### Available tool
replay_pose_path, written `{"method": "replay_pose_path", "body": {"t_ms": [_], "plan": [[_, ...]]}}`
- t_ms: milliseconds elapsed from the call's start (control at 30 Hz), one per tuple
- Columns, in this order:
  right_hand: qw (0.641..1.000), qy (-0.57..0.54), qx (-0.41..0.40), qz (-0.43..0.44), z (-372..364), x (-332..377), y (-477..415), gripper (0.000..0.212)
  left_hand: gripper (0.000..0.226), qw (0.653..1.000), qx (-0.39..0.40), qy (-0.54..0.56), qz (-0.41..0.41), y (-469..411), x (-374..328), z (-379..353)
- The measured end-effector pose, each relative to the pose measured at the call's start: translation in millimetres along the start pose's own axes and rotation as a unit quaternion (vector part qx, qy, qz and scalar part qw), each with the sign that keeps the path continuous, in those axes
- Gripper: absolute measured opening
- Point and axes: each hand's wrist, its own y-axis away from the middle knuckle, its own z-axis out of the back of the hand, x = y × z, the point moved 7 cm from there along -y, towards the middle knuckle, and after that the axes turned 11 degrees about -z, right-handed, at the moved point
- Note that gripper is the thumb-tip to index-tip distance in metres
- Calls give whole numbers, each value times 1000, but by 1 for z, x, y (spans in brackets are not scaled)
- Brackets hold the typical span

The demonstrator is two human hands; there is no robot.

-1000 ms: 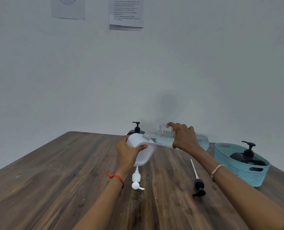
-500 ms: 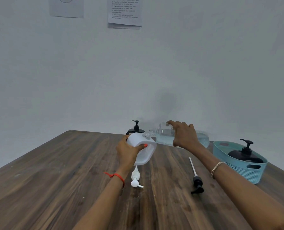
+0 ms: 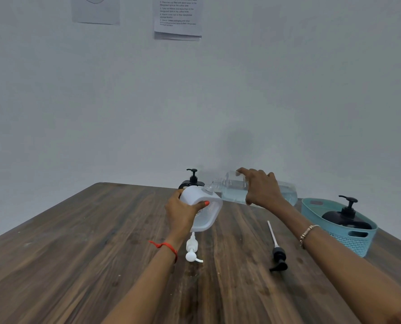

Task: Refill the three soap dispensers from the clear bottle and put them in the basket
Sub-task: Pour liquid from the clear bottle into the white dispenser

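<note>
White dispenser [image 3: 211,213] gripped in our left hand [image 3: 183,213], our right hand [image 3: 262,188] wrapped round the tilted clear bottle [image 3: 232,191], its mouth at the dispenser's opening

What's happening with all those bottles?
A person is refilling soap. The left hand holds the white dispenser tilted, and the right hand tips the clear bottle into its opening. The white pump and a black pump lie on the table. One black dispenser sits in the teal basket; a second black dispenser stands behind.
</note>
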Motion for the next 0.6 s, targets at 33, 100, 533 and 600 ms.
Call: {"method": "replay_pose_path", "body": {"t_ms": [33,100,533,600], "plan": [[1000,0,1,0,0,0,0,70,48,1000,0,1,3,0,1,0],[1000,3,4,1,0,0,0,71,49,1000,0,4,9,0,3,-1],[1000,13,21,-7,-1,0,2,74,48,1000,7,1,8,3,2,-1],[1000,12,20,-6,0,1,1,74,48,1000,6,3,9,3,3,0]]}}
